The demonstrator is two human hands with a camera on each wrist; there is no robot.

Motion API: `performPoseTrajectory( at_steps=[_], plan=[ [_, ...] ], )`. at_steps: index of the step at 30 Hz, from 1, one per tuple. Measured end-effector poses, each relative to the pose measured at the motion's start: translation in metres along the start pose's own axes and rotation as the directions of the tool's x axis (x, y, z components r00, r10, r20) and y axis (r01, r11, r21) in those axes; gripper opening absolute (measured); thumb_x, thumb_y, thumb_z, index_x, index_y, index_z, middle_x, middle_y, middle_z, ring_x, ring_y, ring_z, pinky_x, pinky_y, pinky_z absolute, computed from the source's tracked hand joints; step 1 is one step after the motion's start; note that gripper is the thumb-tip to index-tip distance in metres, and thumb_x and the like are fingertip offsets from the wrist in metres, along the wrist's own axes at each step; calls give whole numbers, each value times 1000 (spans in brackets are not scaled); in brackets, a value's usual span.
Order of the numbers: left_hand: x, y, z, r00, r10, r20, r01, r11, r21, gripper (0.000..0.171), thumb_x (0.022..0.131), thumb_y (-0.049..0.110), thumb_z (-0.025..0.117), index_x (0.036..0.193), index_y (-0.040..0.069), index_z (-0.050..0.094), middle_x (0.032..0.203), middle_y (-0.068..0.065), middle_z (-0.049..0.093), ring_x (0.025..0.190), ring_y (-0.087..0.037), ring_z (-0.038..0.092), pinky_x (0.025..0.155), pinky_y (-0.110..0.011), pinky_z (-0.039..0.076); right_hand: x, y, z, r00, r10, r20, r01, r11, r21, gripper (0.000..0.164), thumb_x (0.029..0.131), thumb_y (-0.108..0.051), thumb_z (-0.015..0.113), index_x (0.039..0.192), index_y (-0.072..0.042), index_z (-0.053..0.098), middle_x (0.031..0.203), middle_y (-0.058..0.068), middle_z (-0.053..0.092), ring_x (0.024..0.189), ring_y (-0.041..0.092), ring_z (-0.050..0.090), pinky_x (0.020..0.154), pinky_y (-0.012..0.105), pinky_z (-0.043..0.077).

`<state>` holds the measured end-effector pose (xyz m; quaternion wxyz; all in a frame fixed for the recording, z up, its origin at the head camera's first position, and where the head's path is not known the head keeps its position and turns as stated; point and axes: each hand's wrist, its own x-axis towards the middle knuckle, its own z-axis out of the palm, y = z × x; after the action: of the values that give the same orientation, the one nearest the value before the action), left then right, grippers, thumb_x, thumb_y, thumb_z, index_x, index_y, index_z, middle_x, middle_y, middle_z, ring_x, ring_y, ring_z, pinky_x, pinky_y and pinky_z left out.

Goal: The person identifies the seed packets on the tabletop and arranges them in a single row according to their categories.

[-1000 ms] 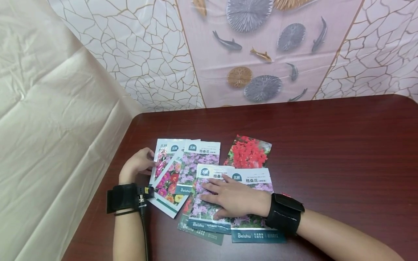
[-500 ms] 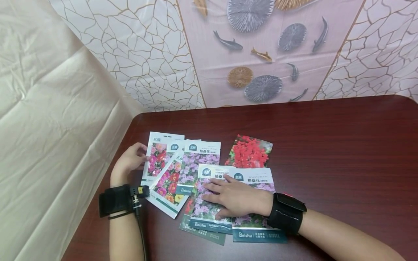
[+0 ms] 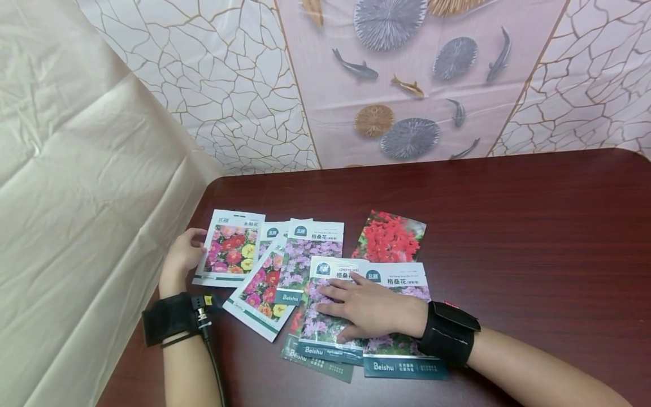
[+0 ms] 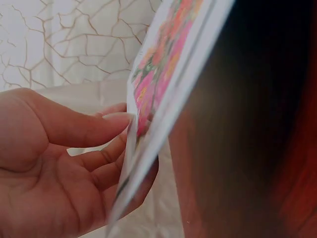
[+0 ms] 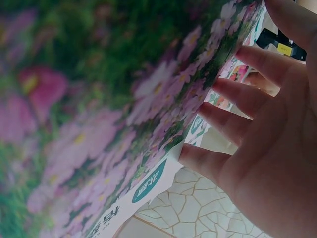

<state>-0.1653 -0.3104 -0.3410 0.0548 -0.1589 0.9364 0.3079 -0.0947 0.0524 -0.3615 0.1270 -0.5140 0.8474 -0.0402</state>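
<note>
From my end, a hanging cloth of white with gold crack lines and a pink fish panel (image 3: 244,73) fills the far side. A dark red-brown, wood-grained table (image 3: 534,254) stretches before it, and the flat, glossy flower packets lie over its left and middle.

At the far left sits a white-bordered packet of pink, red and yellow flowers (image 3: 231,249). I have the left hand (image 3: 183,257) on its left edge, thumb on one face and fingers behind, pinching it. Whether its right edge merely meets its neighbours or slightly overlaps them, I can't quite tell.

My right hand (image 3: 363,308) lies with fingers spread and nearly straight, resting on a teal-footed packet of lilac flowers (image 3: 312,325) in the near middle; it grips nothing.

Between the hands, a slanted white packet of bright mixed flowers (image 3: 264,288) runs under a second lilac-flower packet with a teal foot (image 3: 314,249). A red-flower packet (image 3: 389,240) pokes out on the far side, its near end covered.

I'd judge the spreading-out as only begun: the left-hand packet lies with its whole picture showing, while the others, overlapped or partly covered, are left to part. Smallest, a black wristband (image 3: 170,319) circles the left wrist.
</note>
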Motion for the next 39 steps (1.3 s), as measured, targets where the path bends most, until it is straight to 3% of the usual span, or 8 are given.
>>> performPoseTrajectory(
  at_steps=[10,24,27,29,32,33,34,39],
  plan=[
    [6,-12,0,1000,-24,0,24,1000,-13,50,83,-5,44,133,-5,36,120,-33,45,105,-43,46,86,-51,40,-1,0,2,1000,10,6,-10,1000,3,62,87,-50,54,140,-22,40,147,5,29,135,24,21,105,51,20],
    [7,-11,1,999,-41,-1,42,999,20,43,88,0,47,130,-6,38,125,-33,42,114,-45,41,90,-54,38,-11,0,-6,999,2,-49,1,998,58,61,87,-45,56,140,-18,40,146,8,30,134,27,24,105,52,19],
    [21,-26,7,1000,1,12,-2,998,59,43,90,8,51,130,-4,39,124,-32,43,110,-44,43,88,-56,38,-16,4,-11,995,6,-95,2,996,87,60,87,-43,58,138,-17,43,145,9,33,133,29,26,104,54,19],
    [22,-22,8,999,21,48,-25,996,82,47,91,13,52,132,-4,37,126,-33,41,111,-45,42,91,-58,34,-21,6,-16,993,15,-114,-3,994,108,59,86,-41,59,137,-15,44,143,10,35,132,30,28,103,55,20],
    [19,-11,10,994,59,90,-70,989,128,56,91,24,55,136,-3,34,131,-33,37,114,-45,38,92,-60,32,-26,10,-21,991,34,-128,-19,992,122,59,87,-40,59,137,-14,44,142,11,37,132,31,28,103,56,20],
    [12,0,8,991,67,117,-83,986,143,59,91,25,54,137,-3,31,133,-33,34,118,-46,35,95,-61,29,-28,11,-23,990,41,-132,-25,992,122,59,87,-40,59,137,-13,44,141,12,38,131,32,29,103,56,21],
    [4,13,5,985,78,152,-101,983,154,62,91,26,54,138,-4,29,135,-34,31,120,-47,32,96,-61,27,-30,12,-24,990,49,-135,-32,992,125,58,87,-39,59,137,-13,44,141,13,38,131,32,29,103,56,21],
    [-1,25,10,946,183,266,-241,949,203,67,91,29,56,140,-4,26,138,-33,28,125,-47,27,97,-61,25,-38,15,-29,984,67,-163,-47,992,120,56,88,-38,59,135,-11,46,136,15,43,129,33,34,102,54,25]
  ],
)
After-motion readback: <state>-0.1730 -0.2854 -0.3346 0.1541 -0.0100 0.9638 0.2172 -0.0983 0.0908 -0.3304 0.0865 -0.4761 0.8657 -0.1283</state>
